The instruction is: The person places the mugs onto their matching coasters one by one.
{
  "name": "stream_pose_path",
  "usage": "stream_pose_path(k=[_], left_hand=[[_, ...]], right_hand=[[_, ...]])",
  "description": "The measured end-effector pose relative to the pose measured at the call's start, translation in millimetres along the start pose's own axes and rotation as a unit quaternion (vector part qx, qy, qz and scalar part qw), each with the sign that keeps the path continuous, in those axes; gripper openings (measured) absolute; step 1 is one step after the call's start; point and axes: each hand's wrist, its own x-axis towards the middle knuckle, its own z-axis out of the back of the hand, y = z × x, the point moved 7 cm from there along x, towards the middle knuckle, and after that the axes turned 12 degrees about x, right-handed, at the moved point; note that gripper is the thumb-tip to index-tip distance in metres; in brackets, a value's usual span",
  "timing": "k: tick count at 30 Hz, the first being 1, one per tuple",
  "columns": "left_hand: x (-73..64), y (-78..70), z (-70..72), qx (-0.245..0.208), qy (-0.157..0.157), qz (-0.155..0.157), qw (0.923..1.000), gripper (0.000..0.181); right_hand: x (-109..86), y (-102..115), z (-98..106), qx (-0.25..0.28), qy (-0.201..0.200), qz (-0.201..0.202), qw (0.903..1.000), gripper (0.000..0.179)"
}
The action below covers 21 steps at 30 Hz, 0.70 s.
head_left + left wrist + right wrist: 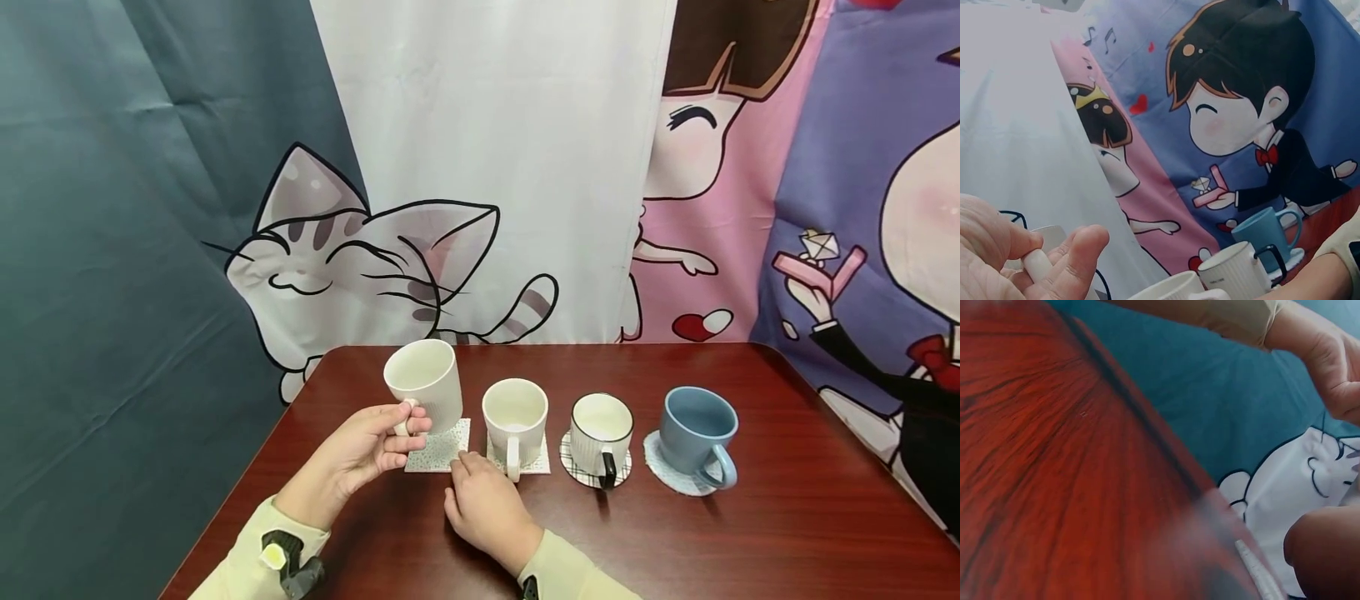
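My left hand (378,446) pinches the handle of a white ribbed mug (431,387), holding it tilted just over a speckled square coaster (435,452). In the left wrist view, the thumb and fingers close around that pale handle (1037,265). The fingertips of my right hand (491,508) touch the coaster's near right corner; the thumb lies apart from it. Right beside this hand stands a second white mug (516,412) on another square coaster (542,463). The right wrist view shows one coaster edge-on, with part of a finger (1329,550).
Farther right, a white mug with black rim and handle (600,429) stands on a round checked coaster (572,471). Beyond it, a blue mug (697,425) rests on a pale blue round coaster (660,467). A cartoon curtain (495,108) hangs behind the dark red table (810,500).
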Motion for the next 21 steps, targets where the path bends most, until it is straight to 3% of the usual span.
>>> stream_pose_path(k=[9,21], left_hand=[[0.5,18.4,-0.1,0.0,-0.005,0.012,0.9999,0.029],[1.9,47.5,7.8,0.008,-0.042,0.034,0.9985,0.022]], right_hand=[[-6.1,-5,-22,-0.034,0.022,0.002,0.9992,0.044],[-8.7,-4,-24,-0.049,0.021,0.006,0.9986,0.038]])
